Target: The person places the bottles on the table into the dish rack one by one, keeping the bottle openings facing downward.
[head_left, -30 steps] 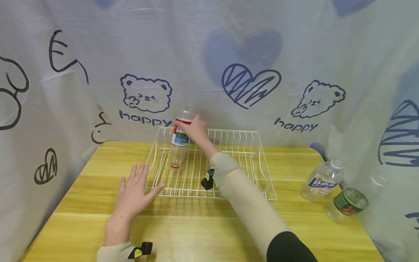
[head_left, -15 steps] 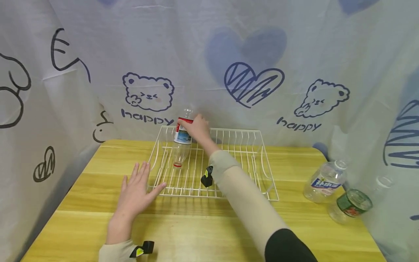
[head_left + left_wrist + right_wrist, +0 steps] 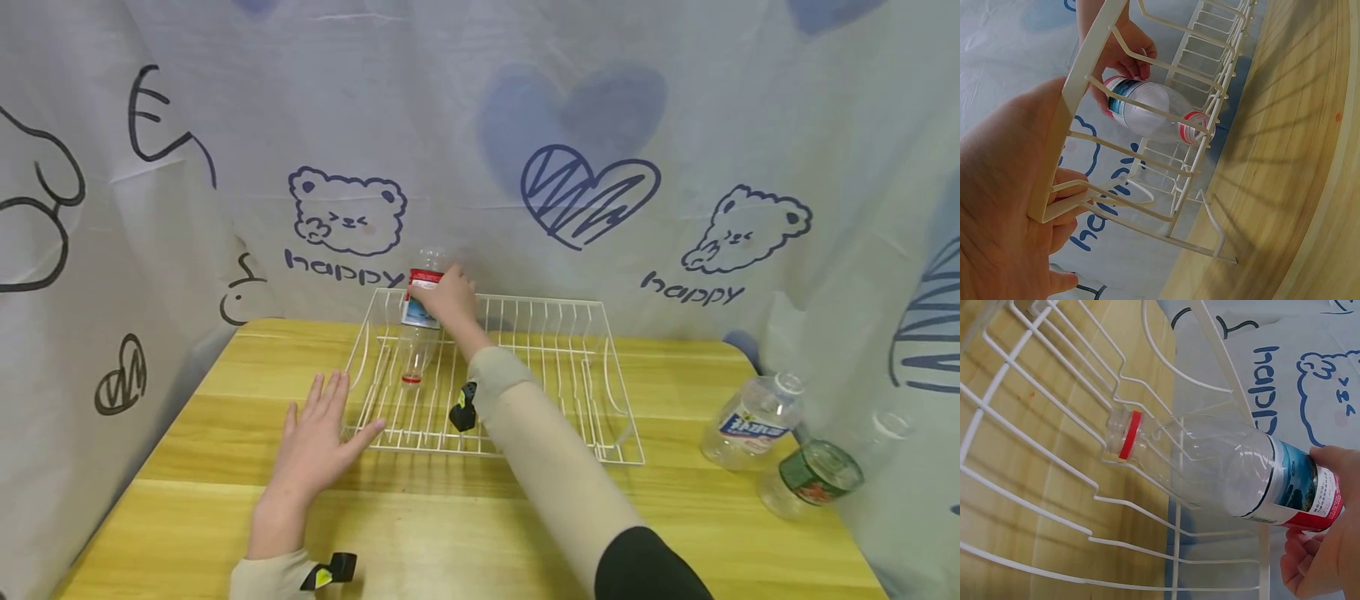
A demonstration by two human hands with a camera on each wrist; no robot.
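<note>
Fingers and thumb of the person's right hand (image 3: 447, 298) curl round a clear plastic bottle with a red, white and blue label (image 3: 417, 315). They hold it by the label, close to its bottom end, and the grip is closed in around it. The bottle is upside down and a bit tilted, so its neck with the bright red ring points down. It is inside the white wire rack (image 3: 1077, 87), over on the left side, with the neck down by the thin wires at the bottom. The neck and wires look very close, but it is hard to tell just how they touch.

The left hand (image 3: 315, 450) is at the front left corner of the rack. Its fingers are straight and spread wide, and its thumb reaches over to the corner. One cannot tell if it squeezes the rack.

The rack sits on a yellow wooden table (image 3: 450, 517). Near the right edge, well apart from the rack, two more bottles stand up side by side: a clear plastic bottle with a blue and white label (image 3: 753, 429) and a clear plastic bottle with a green label (image 3: 813, 475). Behind everything hangs a pale cloth with blue hearts and bear faces (image 3: 450, 100).
</note>
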